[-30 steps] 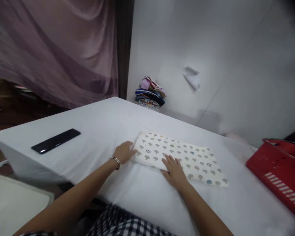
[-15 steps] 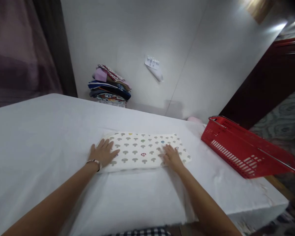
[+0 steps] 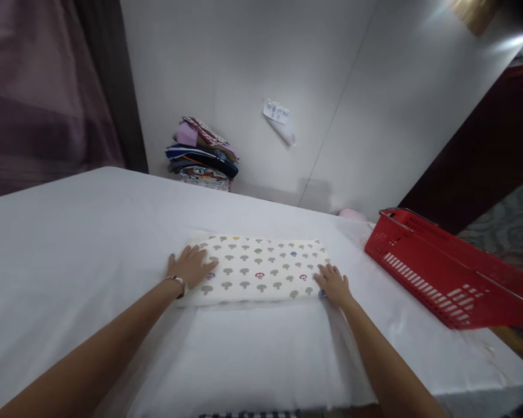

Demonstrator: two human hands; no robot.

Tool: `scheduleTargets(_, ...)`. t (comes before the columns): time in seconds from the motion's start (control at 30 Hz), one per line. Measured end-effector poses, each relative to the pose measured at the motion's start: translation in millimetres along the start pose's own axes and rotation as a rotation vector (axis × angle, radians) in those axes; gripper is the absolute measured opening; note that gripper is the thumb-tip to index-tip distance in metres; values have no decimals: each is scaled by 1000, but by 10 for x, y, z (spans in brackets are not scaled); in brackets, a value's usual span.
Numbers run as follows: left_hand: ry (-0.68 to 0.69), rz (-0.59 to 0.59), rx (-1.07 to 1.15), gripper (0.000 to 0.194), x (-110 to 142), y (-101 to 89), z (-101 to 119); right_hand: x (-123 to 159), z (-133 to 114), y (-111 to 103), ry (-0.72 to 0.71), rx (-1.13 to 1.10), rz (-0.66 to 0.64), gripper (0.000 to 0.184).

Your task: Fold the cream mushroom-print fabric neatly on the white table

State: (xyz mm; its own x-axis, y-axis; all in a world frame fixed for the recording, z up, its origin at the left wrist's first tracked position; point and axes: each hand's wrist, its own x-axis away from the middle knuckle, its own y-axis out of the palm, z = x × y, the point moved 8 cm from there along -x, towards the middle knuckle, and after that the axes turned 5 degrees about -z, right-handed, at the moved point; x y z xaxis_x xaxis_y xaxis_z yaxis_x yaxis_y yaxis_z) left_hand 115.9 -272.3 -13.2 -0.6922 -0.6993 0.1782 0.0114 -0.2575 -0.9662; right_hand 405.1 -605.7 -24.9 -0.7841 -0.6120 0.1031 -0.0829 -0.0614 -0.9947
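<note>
A folded white cloth with a mushroom print (image 3: 261, 270) lies flat on the white-covered table (image 3: 253, 348) in front of me. My left hand (image 3: 192, 267) rests on the cloth's left end, palm down with fingers spread; a metal bracelet or watch circles that wrist. On the cloth's right end lies my right hand (image 3: 335, 284), its fingers stretched out over the edge. Neither hand grasps anything. The print is mostly grey mushrooms, with a few red, blue, green and yellow ones.
A red plastic basket (image 3: 444, 273) with metal handles stands at the table's right side. Behind the table's back edge is a stack of folded fabrics (image 3: 204, 157) by the wall. A paper note (image 3: 279, 116) hangs on the wall, and a purple curtain (image 3: 43, 87) is at left.
My right hand has slid right, from on top of the cloth to its right edge. My left hand stays on the left end. The whole view has shifted slightly.
</note>
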Motion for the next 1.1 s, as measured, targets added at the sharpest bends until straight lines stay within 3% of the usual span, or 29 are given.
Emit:
scheduleTargets(0.17,106,77,-8,70,-269,-125,322,-292,-678,-165,-167,-13,20,55)
scheduleTargets(0.27,95,83,-16,71,-472,-75,291,-477,-1007,-152,-237,-55,-2,57)
scheduleTargets(0.53,97,128,2,78,-626,98,88,-644,-957,-42,-186,-50,-7,55)
scheduleTargets(0.67,84,127,-14,80,-646,127,95,-682,-1252,-101,-271,-72,-4,60)
scheduleTargets(0.8,71,97,-44,81,-639,135,91,-778,-1570,-48,-347,-68,-84,62)
scheduleTargets(1.1,66,105,-47,80,-649,116,94,-803,-1599,-36,-338,-102,-125,63)
